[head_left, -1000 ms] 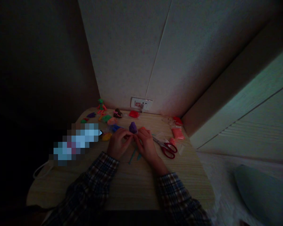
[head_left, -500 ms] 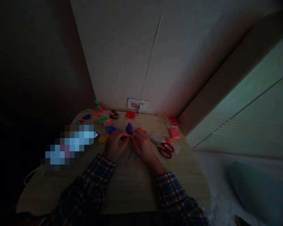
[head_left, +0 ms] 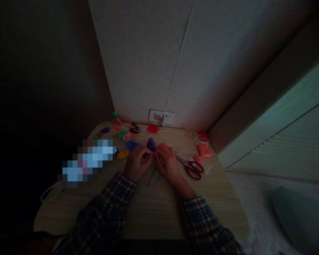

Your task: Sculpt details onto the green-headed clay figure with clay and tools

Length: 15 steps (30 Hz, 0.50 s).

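Note:
Both hands meet over the middle of the table, fingertips pinched together around the lower end of a purple lump of modelling clay (head_left: 151, 144). My left hand (head_left: 137, 163) is closed at its left side, and my right hand (head_left: 168, 163) is closed at its right. The lump sticks up above the fingers, leaning a little left; its lower end is hidden. Under and between the wrists lie thin teal tools (head_left: 151, 177). Just right of my right hand rest red-handled scissors (head_left: 192, 168). An orange piece (head_left: 162, 145) shows behind the right fingers.
Left of the hands lie a yellow piece (head_left: 122, 154), a blue one (head_left: 133, 144) and a blurred-out lit screen (head_left: 90, 163). A small green-and-orange figure (head_left: 116, 120) stands at the back. Coral clay packets (head_left: 204, 150) lie right, near the wall with a socket (head_left: 161, 117).
The camera view has turned slightly left, so everything sits farther right. The purple lump has tipped a little to the left; both hands keep their pinch.

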Each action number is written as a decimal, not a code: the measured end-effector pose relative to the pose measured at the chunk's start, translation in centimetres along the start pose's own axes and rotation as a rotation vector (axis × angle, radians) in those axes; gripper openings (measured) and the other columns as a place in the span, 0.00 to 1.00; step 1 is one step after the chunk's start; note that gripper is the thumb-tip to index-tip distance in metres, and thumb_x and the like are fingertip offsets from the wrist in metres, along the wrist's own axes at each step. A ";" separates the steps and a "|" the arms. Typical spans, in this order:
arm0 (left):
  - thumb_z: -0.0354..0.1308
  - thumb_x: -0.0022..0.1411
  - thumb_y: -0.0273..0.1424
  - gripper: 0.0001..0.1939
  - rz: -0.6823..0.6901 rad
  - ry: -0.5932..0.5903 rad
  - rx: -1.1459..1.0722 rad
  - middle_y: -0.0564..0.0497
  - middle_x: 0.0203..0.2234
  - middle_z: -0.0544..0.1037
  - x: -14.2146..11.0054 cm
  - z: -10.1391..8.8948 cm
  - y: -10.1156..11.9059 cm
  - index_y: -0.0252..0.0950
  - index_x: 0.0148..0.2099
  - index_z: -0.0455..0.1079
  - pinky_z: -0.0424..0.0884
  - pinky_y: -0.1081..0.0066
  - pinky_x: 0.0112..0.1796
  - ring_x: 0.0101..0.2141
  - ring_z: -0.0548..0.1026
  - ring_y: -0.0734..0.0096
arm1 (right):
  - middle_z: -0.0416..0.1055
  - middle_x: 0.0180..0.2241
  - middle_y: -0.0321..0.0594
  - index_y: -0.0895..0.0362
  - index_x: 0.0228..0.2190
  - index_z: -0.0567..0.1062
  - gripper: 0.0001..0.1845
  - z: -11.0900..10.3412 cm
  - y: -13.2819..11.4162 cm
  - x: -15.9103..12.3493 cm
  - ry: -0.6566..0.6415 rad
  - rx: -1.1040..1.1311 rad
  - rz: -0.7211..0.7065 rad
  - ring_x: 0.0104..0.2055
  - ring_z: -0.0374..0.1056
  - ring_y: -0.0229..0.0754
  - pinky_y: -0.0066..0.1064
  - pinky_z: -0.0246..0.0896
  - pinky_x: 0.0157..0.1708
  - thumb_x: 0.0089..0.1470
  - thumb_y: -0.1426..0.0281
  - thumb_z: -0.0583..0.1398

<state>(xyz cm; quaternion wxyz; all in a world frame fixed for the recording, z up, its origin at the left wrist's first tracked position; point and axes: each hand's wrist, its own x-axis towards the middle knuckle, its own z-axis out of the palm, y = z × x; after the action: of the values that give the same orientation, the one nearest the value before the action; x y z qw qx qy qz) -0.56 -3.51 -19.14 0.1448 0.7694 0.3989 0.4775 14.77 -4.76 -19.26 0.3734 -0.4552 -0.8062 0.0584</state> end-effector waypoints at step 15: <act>0.55 0.59 0.20 0.07 0.071 0.005 0.001 0.52 0.25 0.72 0.1 -0.1 -0.1 0.36 0.32 0.68 0.68 0.71 0.30 0.28 0.70 0.69 | 0.68 0.30 0.41 0.53 0.28 0.68 0.12 0.3 -0.1 -0.2 0.036 -0.034 0.011 0.36 0.63 0.45 0.37 0.57 0.38 0.63 0.71 0.50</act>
<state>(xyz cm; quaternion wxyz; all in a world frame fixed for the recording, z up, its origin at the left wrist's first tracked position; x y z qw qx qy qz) -0.68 -3.37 -19.08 0.1266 0.7820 0.3717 0.4841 14.59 -4.88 -19.55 0.3798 -0.4668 -0.7977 0.0387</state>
